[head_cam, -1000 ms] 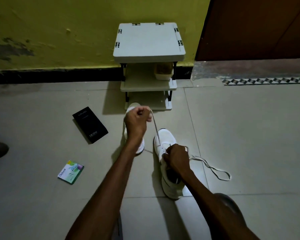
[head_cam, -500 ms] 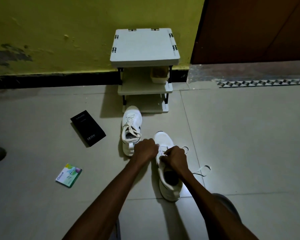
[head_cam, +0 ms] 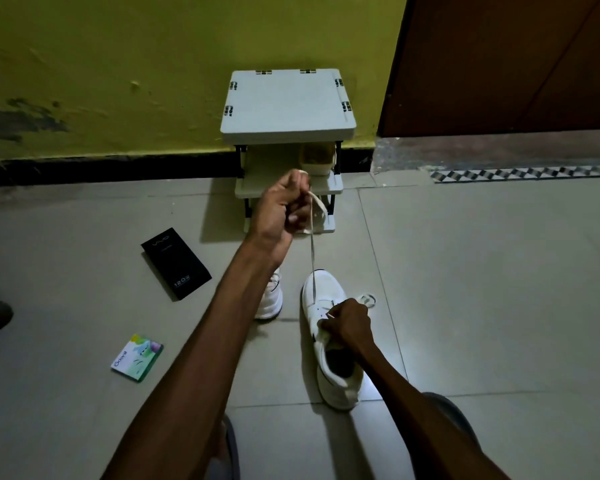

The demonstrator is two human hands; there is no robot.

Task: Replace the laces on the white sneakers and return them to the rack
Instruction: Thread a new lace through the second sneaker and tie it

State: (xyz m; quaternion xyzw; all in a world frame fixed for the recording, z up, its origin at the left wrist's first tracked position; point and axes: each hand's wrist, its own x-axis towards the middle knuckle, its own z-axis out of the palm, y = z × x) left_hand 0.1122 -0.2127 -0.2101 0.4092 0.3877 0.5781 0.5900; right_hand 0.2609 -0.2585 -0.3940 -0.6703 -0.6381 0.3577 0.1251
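Two white sneakers lie on the tiled floor. The right sneaker (head_cam: 323,299) points away from me; my right hand (head_cam: 347,322) pinches its eyelet area near the tongue. A white lace (head_cam: 313,258) runs taut from that shoe up to my left hand (head_cam: 284,207), which grips it raised in front of the rack. Another bit of lace (head_cam: 367,299) lies beside the shoe on the right. The left sneaker (head_cam: 271,299) is mostly hidden behind my left forearm. The small white shoe rack (head_cam: 288,109) stands against the yellow wall.
A black phone box (head_cam: 175,263) and a small green card packet (head_cam: 137,357) lie on the floor to the left. A beige container (head_cam: 317,159) sits on the rack's middle shelf. A brown door (head_cam: 506,64) is at the right. My knees show at the bottom edge.
My left hand, down at the right sneaker half a second ago, has risen up and away, pulling the lace taut through the eyelets. My right hand stays on the shoe.
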